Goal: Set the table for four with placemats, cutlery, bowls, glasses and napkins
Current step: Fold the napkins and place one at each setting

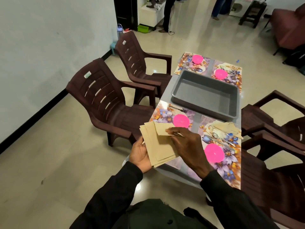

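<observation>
My left hand (140,153) holds a fanned stack of beige napkins (158,146) from below, over the table's near left corner. My right hand (186,146) pinches the top napkin at its upper edge. Floral placemats (163,113) lie at all four places, each with a pink bowl: near left (181,120), near right (214,155), far left (197,59), far right (220,74). A folded napkin (228,128), a spoon (216,135) and a knife lie on the near right mat. A fork (177,109) rests on the near left mat.
An empty grey tray (204,95) sits in the middle of the table. Dark brown plastic chairs stand on the left (107,100) and on the right (280,129). People's legs and furniture show at the far end of the room.
</observation>
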Available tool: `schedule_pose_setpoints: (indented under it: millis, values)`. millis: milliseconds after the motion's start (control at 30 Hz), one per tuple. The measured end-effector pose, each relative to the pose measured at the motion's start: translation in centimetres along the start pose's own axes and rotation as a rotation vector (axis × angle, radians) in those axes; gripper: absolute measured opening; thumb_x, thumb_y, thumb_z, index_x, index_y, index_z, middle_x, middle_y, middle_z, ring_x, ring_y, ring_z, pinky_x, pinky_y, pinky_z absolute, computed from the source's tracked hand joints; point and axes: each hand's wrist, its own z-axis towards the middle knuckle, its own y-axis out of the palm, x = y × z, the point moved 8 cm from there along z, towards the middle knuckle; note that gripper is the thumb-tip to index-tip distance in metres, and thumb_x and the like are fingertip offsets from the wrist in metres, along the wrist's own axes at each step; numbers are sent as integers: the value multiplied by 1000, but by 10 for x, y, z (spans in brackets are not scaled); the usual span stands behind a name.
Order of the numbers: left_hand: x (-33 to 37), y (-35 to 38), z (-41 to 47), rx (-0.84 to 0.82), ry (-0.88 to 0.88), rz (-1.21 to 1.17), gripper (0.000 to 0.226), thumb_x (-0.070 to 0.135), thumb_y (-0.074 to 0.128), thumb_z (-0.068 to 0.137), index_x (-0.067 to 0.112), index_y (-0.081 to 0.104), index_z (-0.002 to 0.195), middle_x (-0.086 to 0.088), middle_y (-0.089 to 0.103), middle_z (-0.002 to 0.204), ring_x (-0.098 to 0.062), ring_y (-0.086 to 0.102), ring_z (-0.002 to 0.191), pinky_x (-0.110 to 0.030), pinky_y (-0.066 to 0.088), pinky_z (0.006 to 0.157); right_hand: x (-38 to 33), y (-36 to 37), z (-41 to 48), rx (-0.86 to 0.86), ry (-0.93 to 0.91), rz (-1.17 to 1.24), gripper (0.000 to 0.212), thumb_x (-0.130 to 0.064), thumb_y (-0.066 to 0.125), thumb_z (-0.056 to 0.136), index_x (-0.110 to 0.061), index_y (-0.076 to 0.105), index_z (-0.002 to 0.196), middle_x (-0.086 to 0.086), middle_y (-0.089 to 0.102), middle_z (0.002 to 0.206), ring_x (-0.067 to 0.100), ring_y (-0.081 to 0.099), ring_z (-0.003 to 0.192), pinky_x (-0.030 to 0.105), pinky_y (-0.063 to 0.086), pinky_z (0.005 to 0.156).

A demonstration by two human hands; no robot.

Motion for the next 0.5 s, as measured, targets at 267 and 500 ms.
schedule_pose_setpoints:
  millis: [267,500]
  values:
    - [55,-9,-1,-53,-31,30,60,52,40,101,12,59,142,-21,59,141,-38,64,116,-52,47,99,-37,63,-8,-50,-88,18,26,-18,74,93,-7,72,116,3,68,130,11,56,131,43,55,102]
    - [93,-22,-7,-93,-64,82,59,48,47,90,7,71,125,-24,63,135,-42,68,112,-54,43,100,-46,90,2,-16,-104,24,25,-11,77,89,-5,72,113,6,69,127,16,60,128,50,45,112]
